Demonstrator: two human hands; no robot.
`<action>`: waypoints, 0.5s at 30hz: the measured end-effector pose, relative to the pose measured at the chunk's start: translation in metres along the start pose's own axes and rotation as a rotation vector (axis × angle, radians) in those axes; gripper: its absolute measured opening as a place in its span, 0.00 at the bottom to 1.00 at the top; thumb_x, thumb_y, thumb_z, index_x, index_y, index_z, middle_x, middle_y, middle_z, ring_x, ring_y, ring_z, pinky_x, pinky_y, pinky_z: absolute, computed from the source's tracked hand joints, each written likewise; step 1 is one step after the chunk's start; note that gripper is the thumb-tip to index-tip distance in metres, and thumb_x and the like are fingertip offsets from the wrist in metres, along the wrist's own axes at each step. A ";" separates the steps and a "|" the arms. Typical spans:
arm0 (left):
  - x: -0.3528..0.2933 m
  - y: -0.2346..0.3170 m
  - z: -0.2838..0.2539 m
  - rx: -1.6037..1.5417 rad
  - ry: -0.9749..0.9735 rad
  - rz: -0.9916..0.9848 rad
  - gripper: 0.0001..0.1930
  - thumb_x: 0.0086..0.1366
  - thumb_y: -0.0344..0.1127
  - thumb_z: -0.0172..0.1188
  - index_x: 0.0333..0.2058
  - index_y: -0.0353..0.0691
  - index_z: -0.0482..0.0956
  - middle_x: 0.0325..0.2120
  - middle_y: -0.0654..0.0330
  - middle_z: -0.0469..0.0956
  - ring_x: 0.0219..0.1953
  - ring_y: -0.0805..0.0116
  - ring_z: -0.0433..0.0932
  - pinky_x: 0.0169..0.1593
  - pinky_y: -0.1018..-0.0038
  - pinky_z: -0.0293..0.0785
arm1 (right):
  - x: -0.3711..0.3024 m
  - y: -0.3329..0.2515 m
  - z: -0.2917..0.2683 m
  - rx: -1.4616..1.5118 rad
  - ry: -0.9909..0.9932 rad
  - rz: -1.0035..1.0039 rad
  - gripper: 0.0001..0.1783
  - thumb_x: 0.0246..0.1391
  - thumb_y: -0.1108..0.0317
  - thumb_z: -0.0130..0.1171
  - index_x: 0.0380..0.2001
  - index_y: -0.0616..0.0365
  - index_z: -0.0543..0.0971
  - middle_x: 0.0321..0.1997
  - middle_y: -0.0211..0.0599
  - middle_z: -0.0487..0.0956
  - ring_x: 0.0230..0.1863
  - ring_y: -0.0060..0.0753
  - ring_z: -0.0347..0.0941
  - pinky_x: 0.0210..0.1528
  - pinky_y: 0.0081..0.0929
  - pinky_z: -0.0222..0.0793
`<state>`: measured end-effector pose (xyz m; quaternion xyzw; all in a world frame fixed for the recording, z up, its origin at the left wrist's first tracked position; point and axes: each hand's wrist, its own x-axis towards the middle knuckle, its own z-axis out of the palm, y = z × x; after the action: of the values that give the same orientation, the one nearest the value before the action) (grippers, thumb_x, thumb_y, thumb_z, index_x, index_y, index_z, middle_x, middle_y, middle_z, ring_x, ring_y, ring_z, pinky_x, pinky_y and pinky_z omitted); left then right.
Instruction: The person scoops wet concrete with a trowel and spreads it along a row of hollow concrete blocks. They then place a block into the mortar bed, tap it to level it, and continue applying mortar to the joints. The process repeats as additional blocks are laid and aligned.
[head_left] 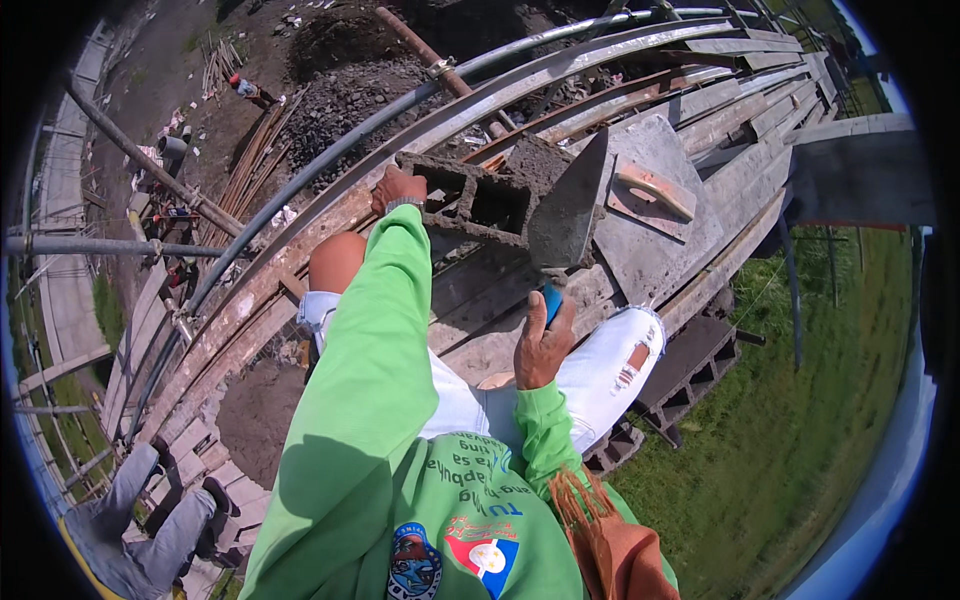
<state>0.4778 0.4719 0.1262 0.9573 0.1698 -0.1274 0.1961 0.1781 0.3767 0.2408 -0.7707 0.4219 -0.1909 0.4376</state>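
Observation:
My left hand [400, 188] is closed on the near left end of a grey hollow concrete block [467, 198], which lies on the planks with its cells facing up. My right hand [545, 342] grips the blue handle of a trowel [568, 215]. Its broad grey blade, smeared with mortar, points away from me beside the block's right end. Wet mortar [538, 160] sits just beyond the block and blade. To the right, a wooden hand float [650, 192] rests on a grey board [668, 235], not touched by either hand.
Long scaffold planks [740, 105] and a curved-looking metal pipe [385, 118] run past me. More hollow blocks [695, 370] stand below on the right, above grass. A person in grey trousers [180, 535] is at lower left; another person [252, 92] is far down on the ground.

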 end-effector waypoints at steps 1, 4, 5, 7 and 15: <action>0.003 0.001 0.000 0.030 0.004 0.018 0.20 0.56 0.40 0.64 0.47 0.42 0.83 0.47 0.44 0.85 0.51 0.43 0.84 0.54 0.49 0.77 | 0.005 -0.008 -0.008 0.038 0.031 -0.072 0.23 0.72 0.50 0.55 0.50 0.62 0.75 0.29 0.50 0.77 0.29 0.54 0.77 0.34 0.45 0.70; 0.000 -0.004 0.002 0.017 0.081 0.096 0.19 0.56 0.40 0.63 0.46 0.41 0.84 0.43 0.44 0.86 0.48 0.41 0.84 0.51 0.47 0.77 | 0.041 -0.033 -0.033 0.149 -0.069 0.031 0.23 0.73 0.50 0.55 0.49 0.62 0.74 0.26 0.43 0.75 0.25 0.40 0.74 0.30 0.38 0.68; -0.008 -0.011 0.004 0.014 0.067 0.095 0.19 0.56 0.40 0.63 0.46 0.41 0.84 0.42 0.44 0.86 0.47 0.40 0.85 0.50 0.47 0.78 | 0.053 -0.042 -0.038 0.200 -0.131 0.082 0.22 0.73 0.50 0.55 0.48 0.62 0.74 0.25 0.40 0.75 0.24 0.35 0.73 0.28 0.35 0.67; -0.026 -0.028 0.005 -0.053 0.139 0.112 0.19 0.57 0.40 0.63 0.47 0.41 0.83 0.41 0.44 0.86 0.45 0.40 0.85 0.49 0.47 0.78 | 0.072 -0.056 -0.042 0.333 -0.283 0.242 0.21 0.73 0.51 0.55 0.46 0.61 0.73 0.24 0.34 0.72 0.21 0.25 0.70 0.24 0.30 0.64; -0.080 -0.082 0.006 -0.236 0.292 0.085 0.15 0.53 0.34 0.60 0.40 0.40 0.80 0.34 0.41 0.84 0.39 0.34 0.81 0.43 0.41 0.72 | 0.106 -0.059 -0.007 0.019 -0.259 -0.039 0.19 0.73 0.53 0.52 0.41 0.62 0.71 0.26 0.51 0.79 0.24 0.53 0.78 0.25 0.46 0.70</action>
<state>0.3736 0.5180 0.1180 0.9424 0.1694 0.0422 0.2853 0.2623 0.3021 0.2863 -0.7928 0.3451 -0.1024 0.4919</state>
